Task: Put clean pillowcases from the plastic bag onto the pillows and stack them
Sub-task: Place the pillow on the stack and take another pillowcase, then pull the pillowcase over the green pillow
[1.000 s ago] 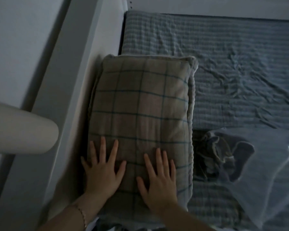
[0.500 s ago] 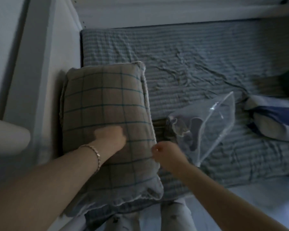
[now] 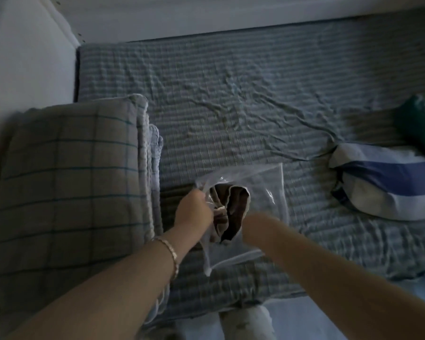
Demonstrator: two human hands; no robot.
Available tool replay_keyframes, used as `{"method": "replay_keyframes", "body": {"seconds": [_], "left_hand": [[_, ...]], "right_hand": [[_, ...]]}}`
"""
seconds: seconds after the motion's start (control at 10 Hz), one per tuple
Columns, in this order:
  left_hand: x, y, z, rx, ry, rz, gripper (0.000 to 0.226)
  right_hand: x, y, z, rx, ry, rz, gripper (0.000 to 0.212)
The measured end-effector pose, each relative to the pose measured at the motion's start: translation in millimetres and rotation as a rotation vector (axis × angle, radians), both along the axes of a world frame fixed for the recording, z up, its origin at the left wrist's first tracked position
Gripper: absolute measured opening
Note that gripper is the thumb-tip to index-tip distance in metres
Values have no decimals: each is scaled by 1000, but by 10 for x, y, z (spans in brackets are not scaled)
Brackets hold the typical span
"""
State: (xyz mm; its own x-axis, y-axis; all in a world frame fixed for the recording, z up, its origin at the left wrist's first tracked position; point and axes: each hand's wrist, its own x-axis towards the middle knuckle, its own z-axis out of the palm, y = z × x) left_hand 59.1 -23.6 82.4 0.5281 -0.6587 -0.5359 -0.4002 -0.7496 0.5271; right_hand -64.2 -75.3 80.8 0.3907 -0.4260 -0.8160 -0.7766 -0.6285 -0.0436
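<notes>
1. Head view, centre: a clear plastic bag (image 3: 263,192) lies on the bed (image 3: 231,106), near the bed's near edge, its open mouth turned left and toward the viewer.
2. Contents of the bag: one crumpled pillowcase (image 3: 233,212), dark brown with a pale edge, bunched at the mouth. The far-right part of the bag shows only the striped sheet through it.
3. Left hand (image 3: 194,212): fingers curled round the left rim of the bag's mouth, gripping the plastic. A bracelet (image 3: 171,253) circles the wrist.
4. Right hand (image 3: 252,224): at the right side of the mouth, against the pillowcase. It is blurred, so whether its fingers are apart or together cannot be told.
5. Left of the bag: a checked pillow (image 3: 66,192) lies flat against the wall, stacked on a second pillow (image 3: 155,155), of which only the right edge shows.
6. Right of the bag, well apart: a blue-and-white striped pillow (image 3: 388,190), with a green cloth (image 3: 417,123) just beyond it.
</notes>
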Motion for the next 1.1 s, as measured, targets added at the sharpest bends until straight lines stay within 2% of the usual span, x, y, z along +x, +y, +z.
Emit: {"method": "replay_keyframes", "body": {"seconds": [0.1, 0.2, 0.3, 0.4, 0.5, 0.6, 0.7, 0.8, 0.9, 1.0, 1.1], "left_hand": [[-83, -108, 26, -109, 59, 101, 21], [-86, -211, 19, -116, 53, 188, 29], [-30, -266, -76, -113, 70, 266, 34], [-34, -304, -200, -126, 151, 319, 39], [-30, -361, -285, -100, 158, 325, 41], [0, -425, -180, -17, 103, 299, 37], [144, -522, 68, 23, 9, 259, 34], [340, -550, 373, 35, -22, 257, 40], [499, -534, 644, 78, 19, 237, 35], [730, -621, 969, -38, 38, 287, 33], [795, -669, 1264, -91, 36, 271, 29]], "right_hand": [[146, -261, -416, -121, -27, -33, 33], [242, -470, -891, -191, -89, -87, 64], [167, -470, -1384, -21, -63, 48, 80], [146, -348, -1621, 69, -153, -174, 49], [196, -279, -1532, 117, -336, -355, 35], [200, -261, -979, 137, -634, -521, 28], [135, -374, -238, 139, -881, -703, 9], [20, -505, 640, 60, -1143, -930, 26], [-145, -618, 1303, -121, -1480, -1042, 27], [-345, -641, 1841, -243, -1679, -1166, 17], [-444, -640, 2089, -131, -1785, -1250, 14]]}}
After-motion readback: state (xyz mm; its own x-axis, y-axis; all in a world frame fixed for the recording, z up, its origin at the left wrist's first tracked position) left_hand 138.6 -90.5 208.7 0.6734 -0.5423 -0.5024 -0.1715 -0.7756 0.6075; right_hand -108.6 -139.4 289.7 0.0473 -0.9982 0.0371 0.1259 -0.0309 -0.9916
